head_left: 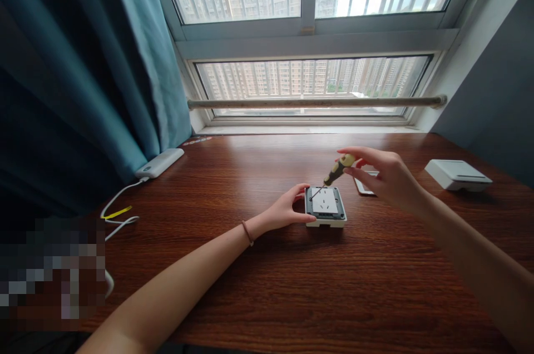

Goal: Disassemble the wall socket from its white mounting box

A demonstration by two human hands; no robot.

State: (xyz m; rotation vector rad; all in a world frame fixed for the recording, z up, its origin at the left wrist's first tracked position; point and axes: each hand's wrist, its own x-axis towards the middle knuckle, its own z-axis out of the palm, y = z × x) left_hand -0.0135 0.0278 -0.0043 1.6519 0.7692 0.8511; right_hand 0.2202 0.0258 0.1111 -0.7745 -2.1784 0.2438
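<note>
A white wall socket (326, 202) with a dark grey mounting frame lies face up on the wooden table, seated on a white back box. My left hand (292, 207) grips it from the left, thumb along the near edge and fingers at the far left corner. In my right hand (377, 168) is a screwdriver (336, 169) with a yellow and black handle, held by the fingertips and tilted. Its thin shaft points down to the left side of the socket's frame, by a screw hole. Partly behind my right hand lies a white cover frame (364, 184).
Another white box-shaped piece (458, 174) sits at the right on the table (267, 287). At the left, near the blue curtain (137, 65), lies a white power strip (161, 163) with its cable (120, 190). A rail (317, 103) crosses the window behind.
</note>
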